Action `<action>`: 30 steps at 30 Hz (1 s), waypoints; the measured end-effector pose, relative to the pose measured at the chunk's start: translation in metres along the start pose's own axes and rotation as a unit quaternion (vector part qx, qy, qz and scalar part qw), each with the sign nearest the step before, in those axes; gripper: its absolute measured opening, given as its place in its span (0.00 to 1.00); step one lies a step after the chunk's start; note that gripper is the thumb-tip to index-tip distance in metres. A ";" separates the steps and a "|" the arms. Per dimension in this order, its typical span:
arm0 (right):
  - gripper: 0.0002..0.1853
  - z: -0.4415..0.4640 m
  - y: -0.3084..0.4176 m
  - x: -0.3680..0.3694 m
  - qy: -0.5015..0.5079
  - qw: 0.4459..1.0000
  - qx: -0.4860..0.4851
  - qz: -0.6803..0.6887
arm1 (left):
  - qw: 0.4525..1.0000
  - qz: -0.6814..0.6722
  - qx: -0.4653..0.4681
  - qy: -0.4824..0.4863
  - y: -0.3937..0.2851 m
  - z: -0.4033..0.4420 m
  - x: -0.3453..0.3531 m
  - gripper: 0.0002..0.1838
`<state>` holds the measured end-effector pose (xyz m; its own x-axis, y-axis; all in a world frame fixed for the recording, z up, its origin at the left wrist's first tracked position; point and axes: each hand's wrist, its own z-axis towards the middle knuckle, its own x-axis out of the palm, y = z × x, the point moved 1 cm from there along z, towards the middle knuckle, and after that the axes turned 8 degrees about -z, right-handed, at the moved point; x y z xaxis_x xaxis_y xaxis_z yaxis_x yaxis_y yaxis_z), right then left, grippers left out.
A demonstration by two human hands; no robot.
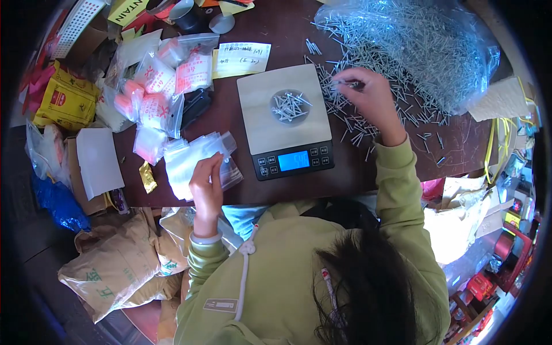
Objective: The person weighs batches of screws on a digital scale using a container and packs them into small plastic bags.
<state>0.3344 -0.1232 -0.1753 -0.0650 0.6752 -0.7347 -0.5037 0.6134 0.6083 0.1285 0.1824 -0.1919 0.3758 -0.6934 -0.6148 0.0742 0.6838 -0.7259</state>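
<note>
A digital scale (pixel 284 132) lies in the middle of the dark table, its blue display lit. On its plate stands a small round dish (pixel 278 118) with several silver screws (pixel 290 105) in it. To the right of the scale, over a large pile of loose screws (pixel 359 123), my right hand (pixel 371 100) is closed with thumb and fingers curled together. What it pinches is too small to make out. My left hand (pixel 207 184) rests on a stack of clear plastic bags (pixel 183 164), its fingers pressed together at a bag's edge.
A big clear bag (pixel 454 63) spills screws across the table's back right. At the left lie filled plastic packets (pixel 155 83), a handwritten paper slip (pixel 244 57) and a gold wrapper (pixel 147 177). Brown sacks (pixel 115 264) stand below the table's left side.
</note>
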 end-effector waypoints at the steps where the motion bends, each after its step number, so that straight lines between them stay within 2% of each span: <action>1: 0.13 0.001 0.000 -0.005 -0.027 0.995 -0.016 -0.091 | 1.000 -0.002 -0.007 -0.005 -0.003 0.002 -0.006 0.06; 4: 0.19 -0.001 0.018 -0.011 -0.084 0.992 -0.049 -0.083 | 0.983 -0.112 -0.143 0.011 -0.011 -0.003 -0.012 0.03; 5: 0.19 -0.001 0.033 -0.011 -0.062 0.994 -0.086 -0.034 | 0.972 -0.177 -0.156 0.009 -0.022 -0.001 -0.009 0.01; 7: 0.16 -0.006 0.066 0.002 0.049 0.982 -0.095 0.156 | 0.965 -0.227 -0.119 0.055 -0.041 0.002 -0.002 0.02; 8: 0.15 -0.010 0.080 0.009 0.117 0.967 -0.102 0.204 | 0.960 -0.251 -0.101 0.077 -0.056 0.007 0.002 0.03; 10: 0.14 -0.021 0.105 0.022 0.231 0.913 -0.099 0.321 | 0.913 -0.383 -0.100 0.095 -0.078 0.016 0.012 0.04; 11: 0.13 -0.022 0.114 0.021 0.289 0.892 -0.088 0.337 | 0.907 -0.402 -0.048 0.115 -0.084 0.021 0.012 0.07; 12: 0.13 -0.023 0.121 0.017 0.345 0.867 -0.077 0.352 | 0.886 -0.454 -0.054 0.078 -0.092 0.021 0.015 0.08; 14: 0.14 -0.027 0.128 0.012 0.329 0.857 -0.088 0.388 | 0.832 -0.551 -0.066 0.004 -0.103 0.017 0.022 0.10; 15: 0.15 -0.028 0.129 0.010 0.320 0.851 -0.093 0.405 | 0.847 -0.530 -0.002 0.047 -0.097 0.015 0.022 0.11; 18: 0.15 -0.029 0.117 0.010 0.243 0.900 -0.135 0.337 | 0.896 -0.407 -0.002 0.175 -0.083 0.012 0.024 0.10; 19: 0.16 -0.027 0.111 0.007 0.230 0.920 -0.114 0.295 | 0.925 -0.342 0.033 0.166 -0.080 0.017 0.021 0.09; 22: 0.14 -0.024 0.101 0.018 0.181 0.935 -0.106 0.287 | 0.946 -0.294 0.127 0.052 -0.088 0.030 0.015 0.10; 23: 0.15 -0.022 0.090 0.024 0.187 0.940 -0.093 0.270 | 0.954 -0.270 0.127 0.030 -0.089 0.032 0.012 0.11; 26: 0.28 -0.008 0.066 0.028 -0.013 0.988 -0.148 0.049 | 0.969 -0.181 0.154 0.066 -0.067 0.039 0.003 0.11; 27: 0.38 -0.013 0.058 0.033 0.019 0.994 -0.099 -0.027 | 0.973 -0.139 0.160 0.097 -0.063 0.041 0.001 0.10; 30: 0.38 -0.019 0.047 0.055 0.037 0.987 -0.110 -0.111 | 0.980 -0.113 0.117 0.115 -0.076 0.046 0.004 0.09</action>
<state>0.2909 -0.0645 -0.1929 0.0099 0.4979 -0.8672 -0.6870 0.6336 0.3559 0.1672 0.1384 -0.1253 0.1100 -0.8480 -0.5185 0.3509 0.5212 -0.7780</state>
